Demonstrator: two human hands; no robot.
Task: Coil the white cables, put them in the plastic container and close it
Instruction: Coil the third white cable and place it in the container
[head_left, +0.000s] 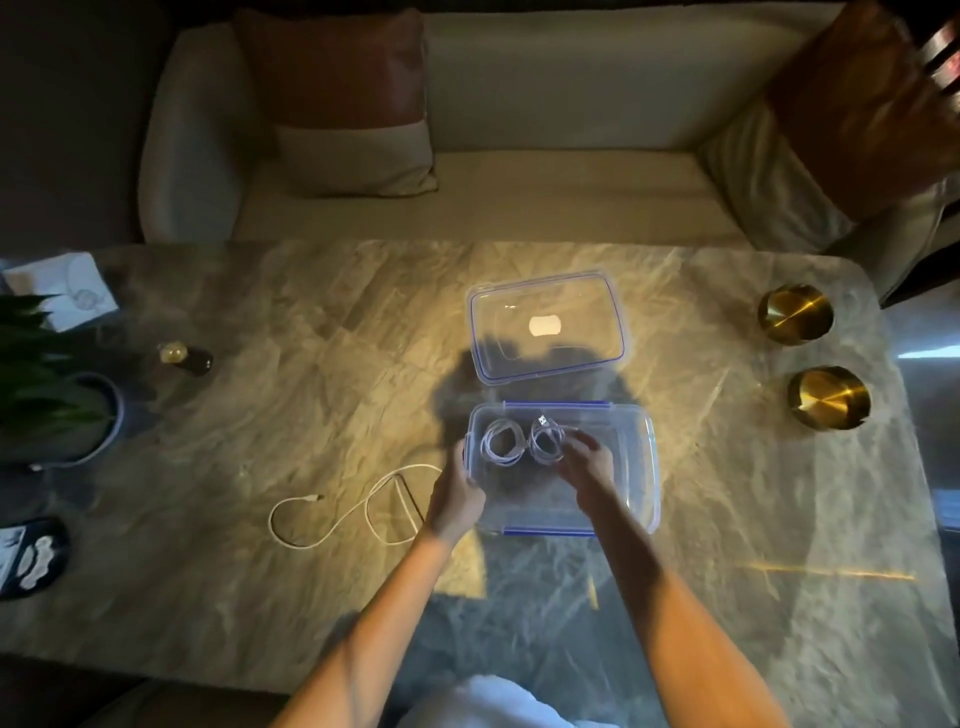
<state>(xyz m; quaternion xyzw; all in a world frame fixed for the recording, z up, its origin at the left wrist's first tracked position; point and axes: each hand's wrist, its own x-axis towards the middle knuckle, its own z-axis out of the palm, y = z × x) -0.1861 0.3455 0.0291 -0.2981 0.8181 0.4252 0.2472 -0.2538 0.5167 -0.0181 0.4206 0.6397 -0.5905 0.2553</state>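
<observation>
A clear plastic container (636, 467) with blue clips stands open on the marble table. Two coiled white cables lie inside it: one coil (501, 444) at the left, a second coil (545, 441) beside it with its USB plug pointing up. My right hand (589, 462) is inside the container with its fingers on the second coil. My left hand (457, 493) grips the container's left wall. The clear lid (545, 322) lies flat behind the container. A third white cable (363, 506) lies uncoiled on the table to the left.
Two brass round dishes (795, 314) (828, 397) sit at the right. A potted plant (47, 384), a small dark bottle (187, 358), a white card (62, 288) and a dark object (34, 556) sit at the left. A sofa with cushions (467, 156) stands beyond the table.
</observation>
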